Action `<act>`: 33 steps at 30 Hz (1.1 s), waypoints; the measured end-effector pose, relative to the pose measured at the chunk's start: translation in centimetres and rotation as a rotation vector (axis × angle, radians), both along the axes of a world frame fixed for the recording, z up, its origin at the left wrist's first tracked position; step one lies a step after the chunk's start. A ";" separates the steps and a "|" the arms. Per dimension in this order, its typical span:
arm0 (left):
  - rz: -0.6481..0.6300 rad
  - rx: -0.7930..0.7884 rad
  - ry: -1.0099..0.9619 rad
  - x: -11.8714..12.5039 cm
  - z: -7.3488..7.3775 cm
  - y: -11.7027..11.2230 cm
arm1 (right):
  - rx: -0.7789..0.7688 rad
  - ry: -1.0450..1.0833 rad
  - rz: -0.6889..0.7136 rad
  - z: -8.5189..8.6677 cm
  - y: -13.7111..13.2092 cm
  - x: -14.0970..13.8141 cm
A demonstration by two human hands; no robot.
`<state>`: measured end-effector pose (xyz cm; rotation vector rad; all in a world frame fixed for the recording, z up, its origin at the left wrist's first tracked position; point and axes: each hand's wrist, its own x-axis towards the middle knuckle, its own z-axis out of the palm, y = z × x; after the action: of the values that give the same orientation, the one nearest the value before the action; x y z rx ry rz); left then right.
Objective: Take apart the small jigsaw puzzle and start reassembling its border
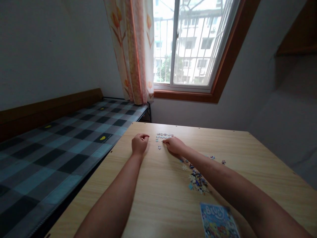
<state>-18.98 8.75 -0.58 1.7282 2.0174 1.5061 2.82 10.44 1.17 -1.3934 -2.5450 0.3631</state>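
Observation:
Toward the far side of the table, a small partly joined jigsaw puzzle (163, 135) lies flat in short rows. My right hand (175, 145) reaches to its near edge, fingertips pinched together on a puzzle piece (162, 141) that they mostly cover. Just below sits a separate pair of small pieces (159, 147). To the left of the puzzle, my left hand (140, 144) rests with its fingers curled in, and nothing shows in it. Beside and partly behind my right forearm spreads a heap of loose puzzle pieces (197, 180).
A blue picture box or card marked "Bluey" (219, 221) lies near the front of the wooden table (158, 191). Two stray pieces (223, 162) sit beyond my right forearm. A bed with a checked cover (66, 142) adjoins the left edge; a curtained window (190, 46) is behind.

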 end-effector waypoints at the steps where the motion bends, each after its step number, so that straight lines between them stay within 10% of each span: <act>1: 0.022 0.000 -0.011 -0.1 0.0 0.0 | -0.001 0.010 -0.004 -0.1 0.2 -0.4; 17: 0.051 -0.041 -0.016 -0.4 -0.2 0.3 | 0.010 0.098 0.161 -0.3 -1.8 -0.7; 26: -0.118 -0.142 0.573 3.8 0.5 -0.9 | 0.015 -0.003 -0.035 0.0 -1.2 1.2; 33: -0.170 -0.186 0.655 4.5 0.0 -0.8 | 0.019 0.052 -0.086 -0.2 -0.4 0.8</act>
<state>-14.47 7.97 -0.62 2.4477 2.0898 0.7196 3.63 10.04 0.92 -1.4609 -2.4320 0.3544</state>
